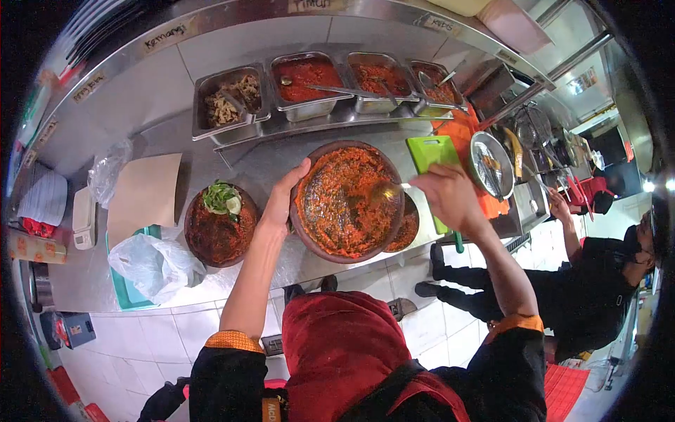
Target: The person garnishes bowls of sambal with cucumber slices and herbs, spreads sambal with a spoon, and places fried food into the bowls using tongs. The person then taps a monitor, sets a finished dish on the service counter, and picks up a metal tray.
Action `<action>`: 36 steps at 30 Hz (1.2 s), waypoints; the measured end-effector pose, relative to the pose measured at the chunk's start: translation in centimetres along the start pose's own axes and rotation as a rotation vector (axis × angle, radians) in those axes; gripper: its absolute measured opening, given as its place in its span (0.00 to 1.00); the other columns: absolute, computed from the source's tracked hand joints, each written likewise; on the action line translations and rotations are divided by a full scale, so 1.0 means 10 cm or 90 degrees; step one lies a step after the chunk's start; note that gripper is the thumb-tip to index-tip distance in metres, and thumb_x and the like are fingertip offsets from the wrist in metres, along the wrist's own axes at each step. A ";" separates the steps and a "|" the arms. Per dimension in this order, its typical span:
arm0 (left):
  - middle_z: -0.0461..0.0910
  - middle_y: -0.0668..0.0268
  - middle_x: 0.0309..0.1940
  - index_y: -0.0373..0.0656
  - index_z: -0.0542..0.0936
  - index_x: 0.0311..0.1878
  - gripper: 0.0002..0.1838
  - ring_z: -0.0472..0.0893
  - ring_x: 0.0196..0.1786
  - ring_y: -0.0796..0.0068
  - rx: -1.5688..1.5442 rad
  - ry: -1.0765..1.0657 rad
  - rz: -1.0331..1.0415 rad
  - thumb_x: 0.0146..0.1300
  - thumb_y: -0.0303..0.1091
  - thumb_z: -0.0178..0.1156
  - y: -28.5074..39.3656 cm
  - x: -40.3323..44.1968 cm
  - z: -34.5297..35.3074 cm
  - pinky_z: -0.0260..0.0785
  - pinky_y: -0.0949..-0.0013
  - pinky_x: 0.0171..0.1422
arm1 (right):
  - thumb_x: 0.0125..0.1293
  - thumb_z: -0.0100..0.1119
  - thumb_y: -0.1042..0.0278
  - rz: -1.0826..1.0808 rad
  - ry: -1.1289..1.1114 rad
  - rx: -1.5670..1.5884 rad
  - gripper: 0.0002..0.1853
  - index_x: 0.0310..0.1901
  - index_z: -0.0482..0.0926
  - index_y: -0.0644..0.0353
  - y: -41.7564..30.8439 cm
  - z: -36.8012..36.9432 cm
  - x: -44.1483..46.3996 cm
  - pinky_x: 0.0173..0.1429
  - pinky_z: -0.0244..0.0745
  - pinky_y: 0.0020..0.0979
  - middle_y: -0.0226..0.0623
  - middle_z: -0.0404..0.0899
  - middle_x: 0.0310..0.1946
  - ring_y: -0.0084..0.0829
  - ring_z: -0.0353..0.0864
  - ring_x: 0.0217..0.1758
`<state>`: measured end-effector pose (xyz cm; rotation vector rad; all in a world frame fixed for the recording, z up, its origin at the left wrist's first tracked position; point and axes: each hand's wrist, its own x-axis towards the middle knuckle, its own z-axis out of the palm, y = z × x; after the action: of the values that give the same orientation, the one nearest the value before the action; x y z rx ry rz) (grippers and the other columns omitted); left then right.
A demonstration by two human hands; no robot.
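Note:
My left hand [287, 193] grips the left rim of a dark stone mortar [348, 200] spread inside with red chili sauce. My right hand [450, 197] is closed on the handle of a metal spoon [387, 191], whose bowl touches the sauce at the mortar's right side. The mortar looks tilted toward me. Partly hidden behind its lower right edge is another dish of red sauce [406, 232]. To the left of my left hand, a second mortar [218, 239] holds dark red sauce with green leaves [222, 199] on top.
Metal trays of red sauce [307, 79] and one of shredded food [232, 102] line the back shelf. A green cutting board [430, 151] and metal bowl [491, 165] are at right; a plastic bag [155, 266] lies left. A co-worker [598, 281] stands at far right.

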<state>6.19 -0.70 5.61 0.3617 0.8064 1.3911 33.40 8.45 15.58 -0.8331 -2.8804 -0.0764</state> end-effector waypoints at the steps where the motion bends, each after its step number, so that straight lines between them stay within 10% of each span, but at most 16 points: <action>1: 0.81 0.58 0.48 0.35 0.77 0.53 0.28 0.82 0.46 0.68 -0.009 -0.014 -0.009 0.61 0.52 0.60 -0.02 0.03 -0.01 0.74 0.66 0.53 | 0.62 0.50 0.70 0.006 0.001 -0.001 0.10 0.39 0.83 0.50 -0.04 0.03 -0.01 0.45 0.73 0.38 0.35 0.80 0.29 0.39 0.79 0.37; 10: 0.81 0.61 0.48 0.39 0.78 0.52 0.28 0.80 0.48 0.71 0.039 -0.003 -0.007 0.60 0.54 0.61 0.01 0.00 -0.03 0.72 0.67 0.55 | 0.48 0.58 0.72 -0.110 -0.133 0.143 0.13 0.37 0.82 0.49 0.10 0.06 -0.04 0.50 0.69 0.37 0.30 0.77 0.31 0.35 0.78 0.44; 19: 0.80 0.60 0.50 0.37 0.76 0.54 0.28 0.80 0.50 0.68 -0.067 0.069 -0.015 0.63 0.52 0.58 -0.13 -0.24 -0.14 0.73 0.64 0.56 | 0.51 0.59 0.80 -0.048 0.051 0.205 0.13 0.38 0.84 0.53 -0.18 0.29 -0.22 0.42 0.69 0.35 0.33 0.77 0.28 0.36 0.75 0.35; 28: 0.75 0.59 0.57 0.36 0.70 0.61 0.30 0.76 0.57 0.64 -0.110 0.234 0.159 0.68 0.53 0.50 -0.58 -1.12 -0.48 0.69 0.59 0.62 | 0.64 0.52 0.78 0.371 0.097 0.970 0.12 0.48 0.80 0.64 -0.16 0.59 0.32 0.36 0.70 0.22 0.28 0.79 0.28 0.17 0.74 0.29; 30: 0.75 0.58 0.58 0.36 0.70 0.61 0.30 0.76 0.57 0.63 -0.129 0.248 0.174 0.69 0.53 0.49 -0.73 -1.37 -0.62 0.68 0.58 0.63 | 0.64 0.54 0.74 0.298 0.195 0.772 0.12 0.48 0.80 0.63 -0.01 0.40 0.83 0.32 0.66 0.20 0.25 0.76 0.27 0.14 0.70 0.28; 33: 0.74 0.57 0.58 0.36 0.68 0.62 0.30 0.75 0.58 0.61 -0.154 0.291 0.197 0.70 0.53 0.46 -0.94 -1.68 -0.76 0.68 0.57 0.63 | 0.61 0.53 0.74 0.071 0.417 0.164 0.13 0.47 0.80 0.60 0.37 0.51 1.72 0.35 0.75 0.35 0.41 0.81 0.26 0.43 0.80 0.29; 36: 0.74 0.56 0.58 0.37 0.67 0.64 0.30 0.74 0.59 0.60 -0.214 0.344 0.211 0.70 0.53 0.46 -1.29 -1.99 -0.98 0.67 0.58 0.65 | 0.62 0.53 0.72 0.082 0.300 0.034 0.13 0.48 0.80 0.58 0.45 0.64 2.24 0.44 0.75 0.41 0.48 0.81 0.33 0.54 0.79 0.38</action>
<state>9.29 -24.29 -3.99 -0.1628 0.9520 1.9422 16.31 24.58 12.66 -0.8547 -2.3760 -0.1575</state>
